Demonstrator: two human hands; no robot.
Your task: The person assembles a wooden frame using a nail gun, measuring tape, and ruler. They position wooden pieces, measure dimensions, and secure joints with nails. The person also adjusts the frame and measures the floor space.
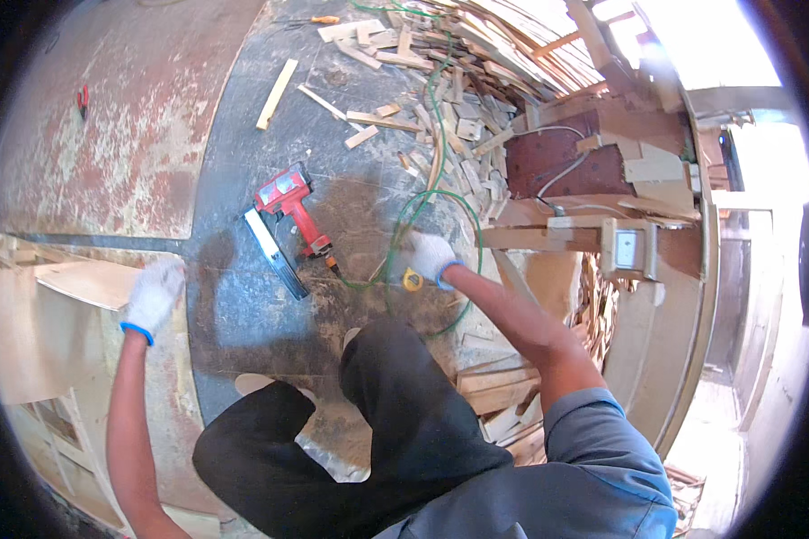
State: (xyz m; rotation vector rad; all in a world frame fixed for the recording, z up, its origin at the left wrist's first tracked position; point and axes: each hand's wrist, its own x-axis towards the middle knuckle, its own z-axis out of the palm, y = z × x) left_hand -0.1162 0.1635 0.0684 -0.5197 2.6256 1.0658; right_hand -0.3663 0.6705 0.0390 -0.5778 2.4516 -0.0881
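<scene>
A: Nearest entry?
B: Dark-trousered knees, on the near side of the red nail gun, my landmark. It lies on the floor, magazine toward its left.

A: Progress?
B: Done: a green hose appears coupled to the gun's handle. Left: cannot be judged; neither hand is on the gun, and whether the pale woodwork to its left is finished is unclear.

A: Hands?
B: Both gloved. Left hand: left of the gun, beside the woodwork, fingers seemingly extended; cannot tell whether they pinch or touch anything. Right hand: right of the gun, blurred, at the hose loop; cannot tell whether it is spread or closed on the hose. A yellow tape measure sits just beside it.

A: Farther out?
B: Beyond the gun, a loose wooden strip; beyond and right, a heap of wood offcuts; beyond and left, red-handled pliers on a worn reddish sheet.
</scene>
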